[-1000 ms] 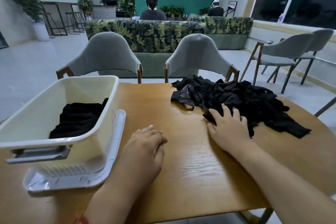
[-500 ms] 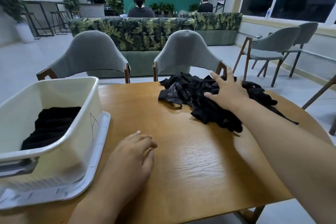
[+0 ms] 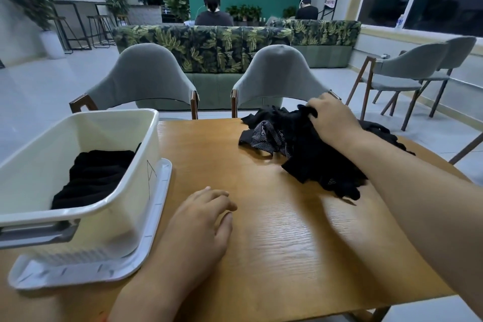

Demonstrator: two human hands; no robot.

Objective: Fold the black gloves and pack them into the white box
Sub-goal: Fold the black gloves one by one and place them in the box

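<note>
A loose pile of black gloves (image 3: 308,157) lies on the right half of the wooden table (image 3: 274,230). My right hand (image 3: 332,120) reaches over the far top of the pile, its fingers curled into a black glove there. My left hand (image 3: 201,227) rests palm down on the table near the front, fingers loosely bent, holding nothing. The white box (image 3: 125,191) stands at the left on its lid, with folded black gloves (image 3: 94,178) inside.
Two grey chairs (image 3: 277,78) stand at the table's far edge. Behind them runs a leaf-patterned sofa (image 3: 209,44) with two seated people beyond. More grey chairs (image 3: 407,70) stand at the right by the windows.
My right hand moved from the near edge of the pile to its far top and curled its fingers into a glove. My left hand stayed on the table.
</note>
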